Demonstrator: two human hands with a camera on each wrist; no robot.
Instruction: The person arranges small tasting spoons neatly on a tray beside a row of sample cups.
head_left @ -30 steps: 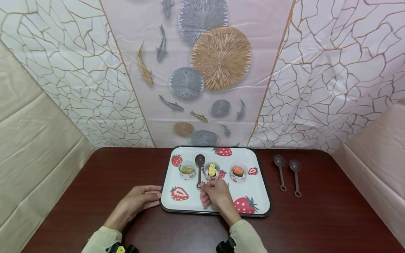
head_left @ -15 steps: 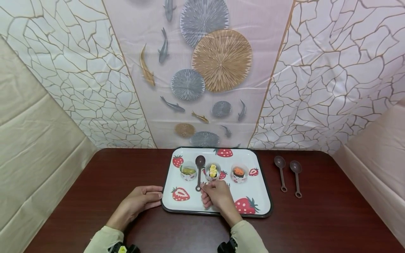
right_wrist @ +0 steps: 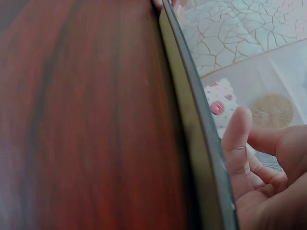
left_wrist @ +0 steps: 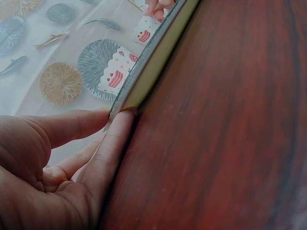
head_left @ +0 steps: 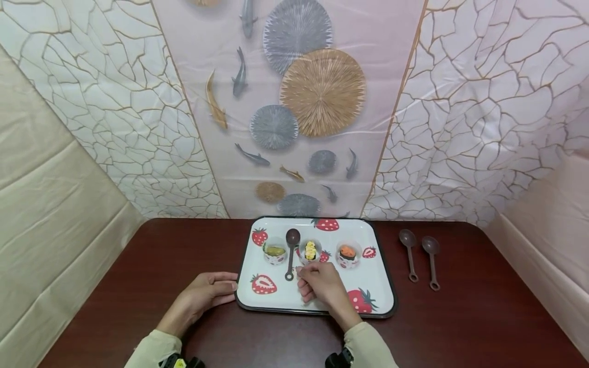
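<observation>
A white tray [head_left: 271, 271] with a black rim and strawberry prints lies on the table. At its left edge my left hand [head_left: 202, 294] pinches the rim between fingertips, as the left wrist view shows. On the tray lies a dark brown spoon [head_left: 291, 255], bowl away from me. Just right of its ringed handle end, my right hand [head_left: 324, 286] hovers over the tray, fingers loosely curled, nothing in them. Three small printed cups stand in a row: one with green food [head_left: 275, 251], one with corn-topped sushi [head_left: 310, 250], one with orange-topped sushi [head_left: 347, 252].
Two more brown spoons, a left one [head_left: 409, 250] and a right one [head_left: 432, 258], lie on the dark red wooden table [head_left: 465, 317] right of the tray. A patterned cloth [head_left: 322, 92] hangs behind, and padded beige panels [head_left: 60, 220] stand at the sides.
My right hand has let go of the spoon's handle end and moved slightly right of it. The spoon stays on the tray. My left hand keeps its place at the rim.
</observation>
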